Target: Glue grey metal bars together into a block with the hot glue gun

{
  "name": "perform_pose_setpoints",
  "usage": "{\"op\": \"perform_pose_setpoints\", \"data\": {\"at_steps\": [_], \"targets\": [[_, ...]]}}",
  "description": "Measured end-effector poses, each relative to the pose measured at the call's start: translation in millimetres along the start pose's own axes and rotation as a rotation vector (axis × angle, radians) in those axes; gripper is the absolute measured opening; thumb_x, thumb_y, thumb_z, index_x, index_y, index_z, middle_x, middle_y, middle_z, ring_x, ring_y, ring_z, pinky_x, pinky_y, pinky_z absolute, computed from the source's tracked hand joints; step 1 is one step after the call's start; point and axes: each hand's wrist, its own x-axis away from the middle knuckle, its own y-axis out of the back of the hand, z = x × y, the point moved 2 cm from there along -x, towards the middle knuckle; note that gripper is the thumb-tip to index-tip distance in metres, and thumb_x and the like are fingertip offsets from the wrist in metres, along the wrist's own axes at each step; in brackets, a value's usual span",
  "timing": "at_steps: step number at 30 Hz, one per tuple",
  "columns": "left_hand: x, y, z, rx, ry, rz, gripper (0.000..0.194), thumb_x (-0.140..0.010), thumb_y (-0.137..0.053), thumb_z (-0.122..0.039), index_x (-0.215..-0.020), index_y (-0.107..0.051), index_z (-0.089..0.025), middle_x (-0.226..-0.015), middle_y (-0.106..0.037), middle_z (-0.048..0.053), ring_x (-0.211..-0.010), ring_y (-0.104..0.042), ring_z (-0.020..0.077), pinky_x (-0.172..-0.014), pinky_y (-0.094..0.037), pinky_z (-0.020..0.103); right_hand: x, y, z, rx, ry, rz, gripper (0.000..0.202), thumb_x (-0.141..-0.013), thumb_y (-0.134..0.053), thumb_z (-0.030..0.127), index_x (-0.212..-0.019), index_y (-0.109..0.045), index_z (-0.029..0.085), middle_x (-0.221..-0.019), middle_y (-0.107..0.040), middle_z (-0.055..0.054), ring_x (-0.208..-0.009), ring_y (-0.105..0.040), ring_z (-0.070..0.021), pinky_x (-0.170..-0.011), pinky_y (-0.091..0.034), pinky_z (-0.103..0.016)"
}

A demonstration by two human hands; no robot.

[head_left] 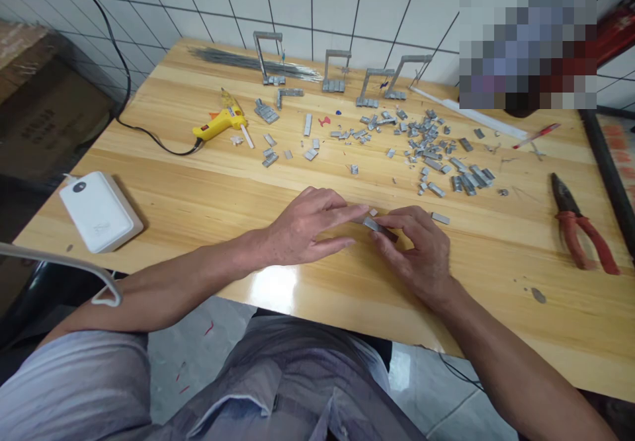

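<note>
My right hand is closed, pinching a short grey metal strip that looks like a strip of staples between thumb and fingers. It is held low over the wooden table, in front of my body. My left hand reaches in from the left with fingers stretched out and thumb apart. Its index fingertip is at the left end of the strip; whether it presses on it I cannot tell. A small pale piece lies just beyond the strip, and another grey strip lies past my right hand.
Loose grey metal pieces are scattered behind my hands. Several small grey frames stand near the tiled wall, beside thin wires. A yellow glue gun and white power bank lie left, red-handled pliers right.
</note>
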Motion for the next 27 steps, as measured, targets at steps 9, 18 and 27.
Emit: {"op": "perform_pose_setpoints", "data": {"at_steps": [9,18,27], "targets": [[1.0,-1.1,1.1,0.001,-0.012,0.009,0.059,-0.1,-0.071,-0.036,-0.154,-0.049,-0.028,-0.111,-0.072,0.006,-0.098,-0.068,0.0189,-0.085,-0.052,0.035,0.3,0.0,-0.6,-0.015,-0.034,0.014,0.01,-0.093,-0.074,0.02,-0.103,-0.072,0.022,-0.09,-0.076,-0.007,-0.082,-0.073,-0.0214,-0.072,-0.058,-0.035],[0.4,-1.5,0.7,-0.041,-0.056,0.007,0.05,-0.101,-0.07,-0.036,-0.147,-0.053,-0.025,-0.11,-0.072,0.005,-0.094,-0.067,0.0178,-0.083,-0.052,0.033,-3.0,1.4,1.4,-0.06,-0.067,0.032,0.009,-0.093,-0.075,0.02,-0.101,-0.073,0.023,-0.088,-0.077,-0.005,-0.081,-0.073,-0.0211,-0.071,-0.058,-0.035],[-1.0,-0.7,0.0,-0.056,-0.065,-0.045,0.042,-0.099,-0.073,-0.036,-0.137,-0.062,-0.023,-0.105,-0.072,0.006,-0.089,-0.067,0.0173,-0.08,-0.051,0.033,-2.8,1.4,1.1,-0.095,-0.095,0.031,0.009,-0.093,-0.073,0.022,-0.101,-0.074,0.025,-0.087,-0.077,-0.004,-0.079,-0.073,-0.0211,-0.072,-0.059,-0.036]]}}
